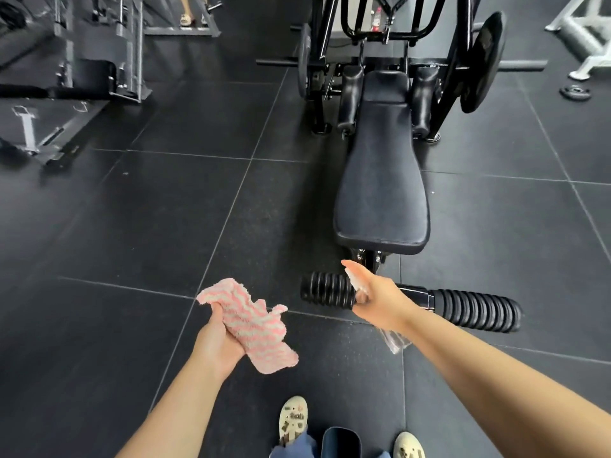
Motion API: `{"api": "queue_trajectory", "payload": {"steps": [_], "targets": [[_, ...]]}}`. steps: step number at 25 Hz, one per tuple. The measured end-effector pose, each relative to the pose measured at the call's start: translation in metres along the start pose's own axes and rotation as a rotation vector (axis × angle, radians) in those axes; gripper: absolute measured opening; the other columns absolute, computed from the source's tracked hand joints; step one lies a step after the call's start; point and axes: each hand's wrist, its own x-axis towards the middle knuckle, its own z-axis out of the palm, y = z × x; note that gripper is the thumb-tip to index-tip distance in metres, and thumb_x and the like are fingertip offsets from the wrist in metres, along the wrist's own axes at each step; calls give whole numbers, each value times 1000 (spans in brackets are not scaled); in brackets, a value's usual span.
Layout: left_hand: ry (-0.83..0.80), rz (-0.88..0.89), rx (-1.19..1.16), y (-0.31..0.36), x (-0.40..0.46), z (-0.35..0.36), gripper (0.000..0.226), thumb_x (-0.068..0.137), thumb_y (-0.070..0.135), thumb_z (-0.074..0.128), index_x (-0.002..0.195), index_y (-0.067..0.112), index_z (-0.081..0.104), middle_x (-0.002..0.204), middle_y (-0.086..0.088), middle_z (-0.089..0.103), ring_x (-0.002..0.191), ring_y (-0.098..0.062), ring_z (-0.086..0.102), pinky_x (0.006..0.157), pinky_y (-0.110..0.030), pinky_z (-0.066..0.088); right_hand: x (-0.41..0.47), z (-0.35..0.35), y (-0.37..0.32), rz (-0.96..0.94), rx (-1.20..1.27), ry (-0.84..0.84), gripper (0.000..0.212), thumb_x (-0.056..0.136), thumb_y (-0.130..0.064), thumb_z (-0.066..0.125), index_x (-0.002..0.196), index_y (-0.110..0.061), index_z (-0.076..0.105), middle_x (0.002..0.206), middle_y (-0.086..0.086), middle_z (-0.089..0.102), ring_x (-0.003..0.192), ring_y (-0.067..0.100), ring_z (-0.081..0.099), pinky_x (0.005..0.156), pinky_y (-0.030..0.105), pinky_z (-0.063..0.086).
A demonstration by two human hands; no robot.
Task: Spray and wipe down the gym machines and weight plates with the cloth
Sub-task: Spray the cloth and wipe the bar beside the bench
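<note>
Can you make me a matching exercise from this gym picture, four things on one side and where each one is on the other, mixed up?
Things:
1. cloth
2. spray bottle
3. small weight plate
4. large weight plate

Places:
A. lying flat on the floor, far right
B. held in the left hand
C. mounted on the machine's right side
D. held in the right hand, near the ribbed foot roller

Pairs: 1-B, 2-D, 3-A, 4-C

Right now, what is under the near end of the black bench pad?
Under the bench pad a black metal bracket and ribbed foot rollers show. The right hand with the spray bottle covers the joint.
</note>
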Motion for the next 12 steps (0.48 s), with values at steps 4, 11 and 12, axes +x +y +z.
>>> {"api": "queue_trajectory", "payload": {"steps": [4,11,12], "targets": [[-5,-1,30,-4,-8,15,48,97,48,33,131,19,51,128,-5,55,103,-24,58,84,-47,44,-8,-1,7,37,-304,179,72,86,-7,43,146,-35,15,96,5,48,77,27,47,62,31,39],[22,1,34,-18,-21,28,41,98,45,34,125,19,52,124,-9,57,111,-30,57,93,-54,42,-26,-11,23,-1,-300,234,70,88,-6,41,145,-39,16,93,1,47,80,27,53,69,38,50],[24,-4,27,-19,-22,29,40,98,44,35,125,19,52,119,-8,58,107,-29,58,91,-54,42,-30,-12,25,-18,-303,195,74,88,-6,42,146,-41,12,93,1,46,81,27,54,70,37,50]]}}
